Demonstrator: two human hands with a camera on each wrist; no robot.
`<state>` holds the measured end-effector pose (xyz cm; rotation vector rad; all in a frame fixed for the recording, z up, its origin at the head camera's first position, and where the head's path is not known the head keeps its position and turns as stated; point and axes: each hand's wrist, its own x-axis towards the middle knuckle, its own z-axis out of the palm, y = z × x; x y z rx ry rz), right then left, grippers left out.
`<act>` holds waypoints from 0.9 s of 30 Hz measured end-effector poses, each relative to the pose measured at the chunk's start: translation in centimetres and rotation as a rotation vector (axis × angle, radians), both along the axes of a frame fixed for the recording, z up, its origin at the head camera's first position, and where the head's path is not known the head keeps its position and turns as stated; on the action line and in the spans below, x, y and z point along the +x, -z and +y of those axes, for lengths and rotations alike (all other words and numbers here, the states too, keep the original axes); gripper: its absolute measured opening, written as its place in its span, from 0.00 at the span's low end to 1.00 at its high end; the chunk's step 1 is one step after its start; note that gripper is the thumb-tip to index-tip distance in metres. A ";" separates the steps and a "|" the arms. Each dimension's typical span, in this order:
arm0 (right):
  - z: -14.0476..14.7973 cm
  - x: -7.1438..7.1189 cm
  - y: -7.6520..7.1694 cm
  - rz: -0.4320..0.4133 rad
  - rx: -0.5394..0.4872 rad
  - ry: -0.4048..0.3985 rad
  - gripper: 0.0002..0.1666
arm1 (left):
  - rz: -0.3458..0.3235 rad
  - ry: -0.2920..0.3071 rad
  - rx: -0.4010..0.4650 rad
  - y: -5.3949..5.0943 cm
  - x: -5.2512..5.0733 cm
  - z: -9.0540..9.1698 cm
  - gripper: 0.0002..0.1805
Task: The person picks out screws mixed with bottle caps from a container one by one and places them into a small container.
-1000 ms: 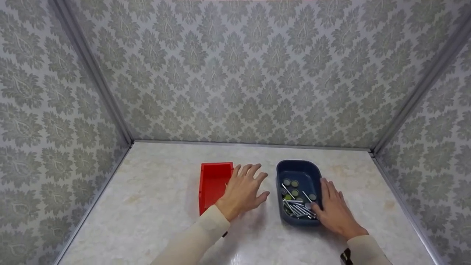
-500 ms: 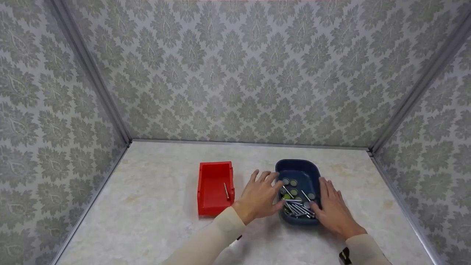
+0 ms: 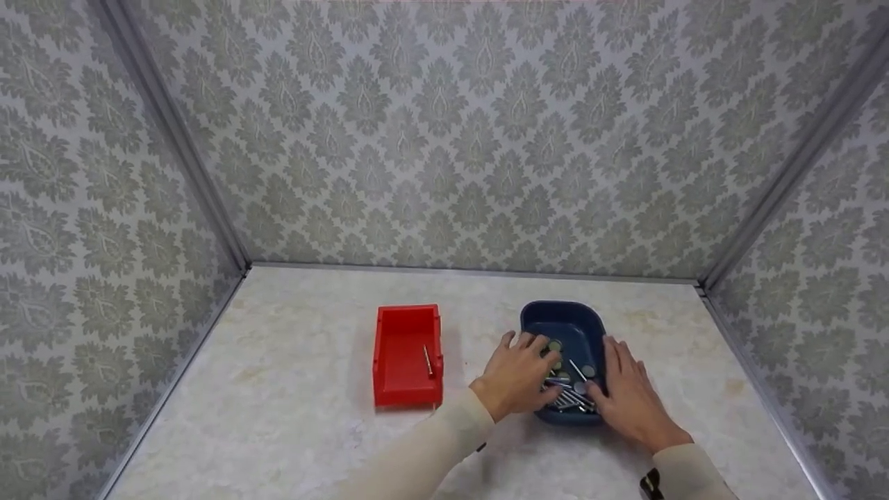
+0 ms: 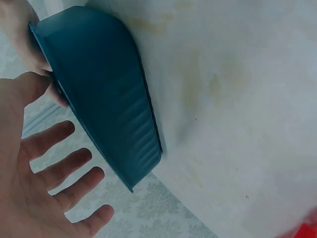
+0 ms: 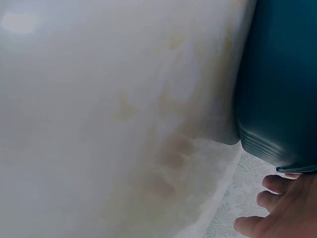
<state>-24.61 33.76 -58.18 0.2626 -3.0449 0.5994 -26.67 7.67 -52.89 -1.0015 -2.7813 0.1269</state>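
Note:
A dark blue plastic bin [image 3: 566, 312] stands on the table, holding a pile of metal screws [image 3: 573, 399] and several round flat discs [image 3: 587, 371]. My left hand [image 3: 515, 375] is over the bin's left rim, fingers spread and slightly bent with nothing between them. In the left wrist view, the fingers [image 4: 74, 163] show apart above the bin's outer wall [image 4: 99, 74]. At the right side, my right hand [image 3: 633, 399] holds the bin's wall, thumb over the rim and fingers along the outside. Part of the contents is hidden behind the left hand.
To the left stands a red open-topped bin [image 3: 403, 357] with one screw [image 3: 428, 361] lying near its right wall. The pale marbled table [image 3: 298, 375] is bounded by patterned wall panels [image 3: 444, 139] at the back and sides.
My left hand has moved right, from beside the red bin to over the blue bin, uncovering the screw in the red bin. The right hand stays at the blue bin.

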 end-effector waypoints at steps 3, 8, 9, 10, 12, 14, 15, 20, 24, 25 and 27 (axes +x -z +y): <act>0.0 0.0 0.1 0.009 -0.004 -0.001 0.57 | 0.008 0.001 -0.020 0.4 -0.1 0.9 0.32; -0.1 0.0 0.2 0.009 -0.012 -0.006 0.57 | -0.003 0.008 -0.046 0.9 -0.2 2.0 0.31; -0.1 0.0 0.2 0.010 -0.011 -0.007 0.57 | -0.007 0.009 -0.051 0.9 -0.2 2.1 0.31; -0.1 0.0 0.2 0.012 -0.009 -0.007 0.56 | -0.011 0.010 -0.058 0.9 -0.3 2.3 0.31; 0.0 -0.1 0.3 0.019 -0.007 -0.007 0.56 | -0.014 0.008 -0.072 1.0 -0.4 2.7 0.30; 0.0 -0.1 0.3 0.025 -0.003 -0.006 0.56 | -0.011 0.006 -0.093 1.0 -0.6 3.1 0.30; 0.0 -0.1 0.3 0.026 -0.001 -0.005 0.56 | -0.007 0.004 -0.108 1.1 -0.6 3.3 0.30; -0.1 -0.1 0.2 0.017 0.000 0.003 0.56 | -0.016 0.002 -0.172 1.1 -0.9 4.1 0.30; -0.1 -0.2 0.2 -0.003 0.001 0.008 0.57 | -0.059 -0.005 -0.190 0.9 -0.8 4.6 0.29; -0.1 -0.2 0.2 -0.008 0.002 0.009 0.57 | -0.068 -0.008 -0.187 0.9 -0.8 4.7 0.28; -0.1 -0.2 0.2 -0.011 0.007 0.009 0.57 | -0.079 -0.011 -0.179 0.9 -0.7 4.9 0.24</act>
